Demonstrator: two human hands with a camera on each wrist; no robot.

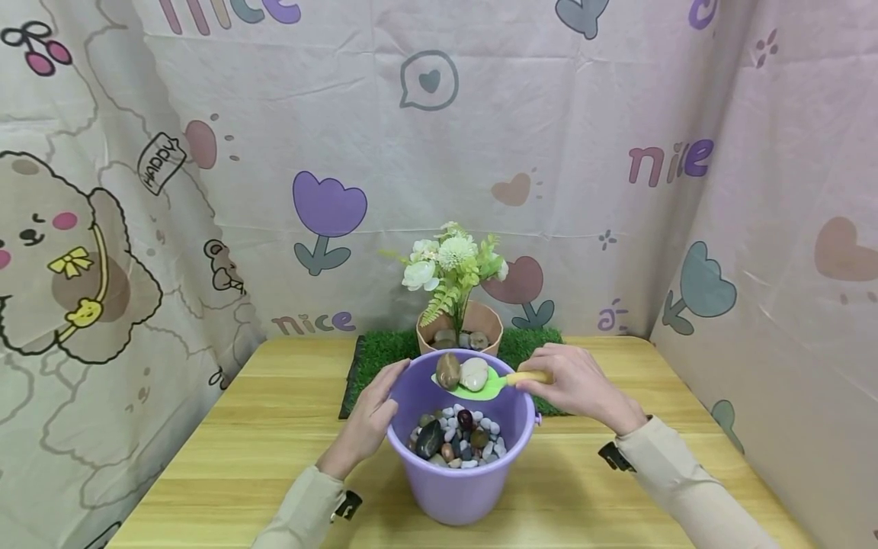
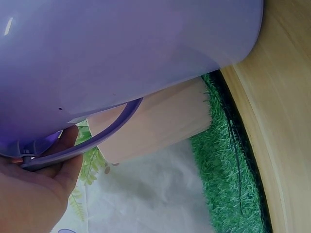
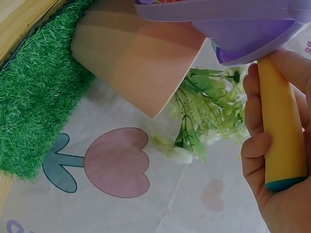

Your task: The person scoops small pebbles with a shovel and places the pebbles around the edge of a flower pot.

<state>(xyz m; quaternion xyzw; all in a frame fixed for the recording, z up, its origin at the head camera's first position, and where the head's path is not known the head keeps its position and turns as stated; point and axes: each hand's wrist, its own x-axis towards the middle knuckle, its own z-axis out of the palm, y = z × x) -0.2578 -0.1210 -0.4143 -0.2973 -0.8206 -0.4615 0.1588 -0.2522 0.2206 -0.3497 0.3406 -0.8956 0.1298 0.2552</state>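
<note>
My right hand (image 1: 572,385) grips the yellow handle (image 3: 282,131) of a small shovel with a green blade (image 1: 485,390). A brown stone (image 1: 448,370) and a whitish stone (image 1: 474,374) lie side by side on the blade, over the far part of a purple bucket (image 1: 453,488). On the bucket's left side, my left hand (image 1: 366,419) holds the rim, close to where the bucket's handle (image 2: 114,127) joins. Inside the bucket are many small white pebbles, a large black stone (image 1: 430,440) and a dark red one (image 1: 465,419).
Behind the bucket stands a peach-coloured pot (image 3: 131,53) with white flowers (image 1: 456,252) and stones in it. The pot sits on a green turf mat (image 1: 391,351) on the wooden table (image 1: 261,427). Printed cloth (image 1: 439,152) hangs at the back and sides.
</note>
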